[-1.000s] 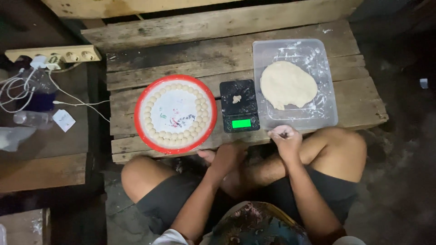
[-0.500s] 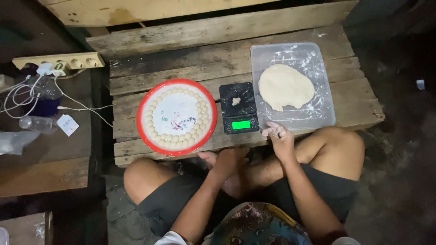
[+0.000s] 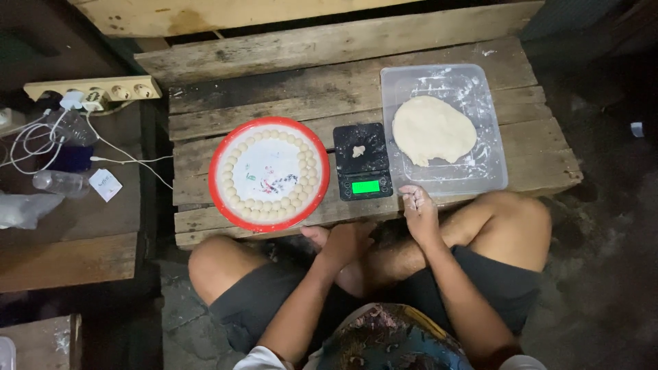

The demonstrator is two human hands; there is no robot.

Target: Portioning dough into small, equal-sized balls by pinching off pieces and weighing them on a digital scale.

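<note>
flour dusts the right hand (image 3: pixel 419 214), which rests loosely curled and holding nothing at the near edge of the clear tray (image 3: pixel 490 175), just near of the dough slab (image 3: pixel 433 129). the left hand (image 3: pixel 343 241) lies slack in the lap, empty. a small dough piece (image 3: pixel 358 151) sits on the black scale (image 3: pixel 363 161); a careless reach could nudge it off or smear flour onto the lit display. compared with a second ago, the right hand has moved left and farther out, and no longer pinches anything.
</note>
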